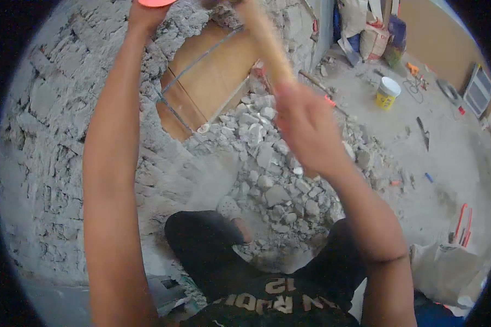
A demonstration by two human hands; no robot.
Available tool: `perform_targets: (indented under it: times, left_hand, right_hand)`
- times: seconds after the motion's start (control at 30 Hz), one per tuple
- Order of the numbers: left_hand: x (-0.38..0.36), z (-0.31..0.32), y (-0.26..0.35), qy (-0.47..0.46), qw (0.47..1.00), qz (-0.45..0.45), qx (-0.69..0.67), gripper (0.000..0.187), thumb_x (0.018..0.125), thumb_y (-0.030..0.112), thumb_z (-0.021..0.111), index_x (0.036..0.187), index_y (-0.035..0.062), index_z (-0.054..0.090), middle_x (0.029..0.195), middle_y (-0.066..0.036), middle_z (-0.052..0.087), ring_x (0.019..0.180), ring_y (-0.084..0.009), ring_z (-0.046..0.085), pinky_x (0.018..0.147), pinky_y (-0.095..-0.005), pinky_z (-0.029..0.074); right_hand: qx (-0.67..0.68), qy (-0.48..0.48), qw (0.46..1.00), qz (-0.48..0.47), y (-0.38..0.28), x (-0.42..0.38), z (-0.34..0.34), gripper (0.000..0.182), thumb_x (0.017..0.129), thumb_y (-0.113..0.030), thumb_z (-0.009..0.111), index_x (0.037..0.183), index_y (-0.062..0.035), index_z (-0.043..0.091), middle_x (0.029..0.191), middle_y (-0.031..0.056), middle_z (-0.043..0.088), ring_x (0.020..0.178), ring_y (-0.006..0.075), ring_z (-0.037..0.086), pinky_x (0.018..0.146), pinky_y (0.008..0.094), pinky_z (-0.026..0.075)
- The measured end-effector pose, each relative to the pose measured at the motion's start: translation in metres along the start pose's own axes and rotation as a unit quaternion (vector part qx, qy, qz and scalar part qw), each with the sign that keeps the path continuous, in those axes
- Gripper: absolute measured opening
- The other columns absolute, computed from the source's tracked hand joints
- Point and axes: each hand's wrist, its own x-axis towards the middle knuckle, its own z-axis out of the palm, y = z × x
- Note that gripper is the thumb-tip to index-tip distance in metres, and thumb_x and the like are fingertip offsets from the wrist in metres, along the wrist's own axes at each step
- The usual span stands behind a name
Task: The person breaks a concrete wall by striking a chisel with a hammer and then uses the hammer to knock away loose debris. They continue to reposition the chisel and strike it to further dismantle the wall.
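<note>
My right hand [311, 128] is closed round the wooden handle [264, 41] of a hammer, smeared by motion. The hammer's head is dark and partly cut off by the top edge. Up at the top left, my left hand [145, 20] is closed on a chisel with a round red-orange guard [157, 1]; the rest of the chisel is out of view. Both hands are raised against the rough grey wall [54, 125]. Between them is a broken hole, with bent steel bars [202, 57] across it and a brown panel [223, 76] behind.
Broken rubble [278, 196] is heaped below the hole, between my knees. To the right on the floor stand a yellow and white bucket [387, 94], filled sacks [373, 41], a dark long tool [423, 133] and red-handled cutters [462, 224]. A white sack [444, 270] lies by my right elbow.
</note>
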Motion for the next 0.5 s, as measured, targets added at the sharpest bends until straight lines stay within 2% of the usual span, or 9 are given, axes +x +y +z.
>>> perform_targets:
  times: [0.07,0.1,0.13,0.17,0.23,0.3,0.37,0.4,0.5]
  left_hand:
    - [0.007,-0.017,0.035,-0.089,0.979,-0.180,0.041,0.020,0.090,0.028,0.062,0.091,0.0087,0.057,0.075,-0.004,0.057,0.069,-0.0188,0.058,0.062,-0.0343,0.050]
    - [0.010,-0.020,0.045,-0.129,0.953,-0.267,0.067,0.018,0.090,0.026,0.062,0.085,0.0087,0.058,0.061,-0.002,0.056,0.059,-0.0187,0.059,0.056,-0.0338,0.050]
    - [0.006,-0.017,0.044,-0.137,0.952,-0.263,0.073,0.018,0.090,0.026,0.062,0.085,0.0087,0.058,0.061,-0.002,0.056,0.059,-0.0187,0.059,0.056,-0.0338,0.050]
    - [-0.004,-0.014,0.039,-0.075,0.970,-0.221,0.064,0.016,0.084,0.021,0.065,0.090,0.0073,0.060,0.072,-0.002,0.060,0.066,-0.0172,0.060,0.062,-0.0321,0.050]
    - [-0.018,-0.004,0.030,0.045,0.990,-0.128,0.029,0.030,0.074,0.012,0.072,0.102,0.0046,0.064,0.094,-0.003,0.067,0.082,-0.0141,0.063,0.074,-0.0286,0.050]
    - [-0.019,-0.003,0.035,0.032,0.988,-0.142,0.041,0.031,0.073,0.010,0.072,0.102,0.0028,0.064,0.094,-0.004,0.066,0.079,-0.0153,0.063,0.070,-0.0294,0.050]
    - [-0.015,-0.002,0.011,0.018,0.986,-0.156,0.063,0.032,0.072,0.009,0.072,0.101,0.0011,0.063,0.094,-0.006,0.066,0.077,-0.0166,0.062,0.066,-0.0302,0.050]
    - [-0.016,-0.007,-0.013,-0.010,0.988,-0.152,0.017,0.035,0.071,0.008,0.073,0.103,-0.0011,0.062,0.092,-0.008,0.065,0.076,-0.0186,0.062,0.063,-0.0309,0.050]
    - [0.000,-0.024,-0.014,-0.037,0.957,-0.170,-0.230,0.045,0.072,0.016,0.076,0.107,-0.0059,0.059,0.081,-0.012,0.063,0.069,-0.0233,0.062,0.056,-0.0336,0.051]
  right_hand:
    - [0.079,-0.002,0.988,0.130,0.024,-0.030,-0.035,0.050,0.097,-0.048,0.040,0.081,-0.0033,0.054,0.058,0.0035,0.050,0.050,0.0136,0.048,0.047,0.0302,0.039]
    - [0.093,0.013,0.984,0.152,0.041,-0.046,-0.055,0.046,0.097,-0.048,0.040,0.082,-0.0065,0.052,0.059,0.0008,0.048,0.047,0.0098,0.045,0.042,0.0254,0.036]
    - [0.106,0.026,0.978,0.175,0.058,-0.059,-0.071,0.042,0.097,-0.048,0.040,0.083,-0.0097,0.050,0.060,-0.0019,0.047,0.045,0.0060,0.042,0.038,0.0206,0.032]
    - [0.120,0.042,0.969,0.210,0.069,-0.067,-0.083,0.041,0.097,-0.048,0.041,0.083,-0.0098,0.050,0.060,-0.0023,0.045,0.044,0.0062,0.041,0.038,0.0210,0.032]
    - [0.145,0.066,0.955,0.251,0.079,-0.073,-0.097,0.040,0.097,-0.047,0.042,0.083,-0.0099,0.049,0.059,-0.0027,0.044,0.044,0.0064,0.041,0.038,0.0215,0.032]
    - [0.189,0.097,0.920,0.329,0.076,-0.073,-0.114,0.046,0.096,-0.052,0.040,0.079,-0.0104,0.049,0.058,-0.0022,0.045,0.044,0.0078,0.042,0.038,0.0252,0.033]
    - [0.184,0.129,0.914,0.338,0.092,-0.082,-0.134,0.045,0.095,-0.052,0.042,0.081,-0.0109,0.049,0.059,-0.0018,0.045,0.044,0.0080,0.041,0.038,0.0247,0.033]
    - [0.167,0.150,0.911,0.346,0.099,-0.085,-0.139,0.044,0.094,-0.053,0.044,0.083,-0.0114,0.049,0.059,-0.0013,0.045,0.043,0.0081,0.041,0.038,0.0243,0.033]
    - [0.206,0.234,0.870,0.381,0.099,-0.088,-0.151,0.042,0.090,-0.053,0.049,0.086,-0.0115,0.049,0.059,-0.0011,0.046,0.042,0.0091,0.040,0.037,0.0248,0.034]
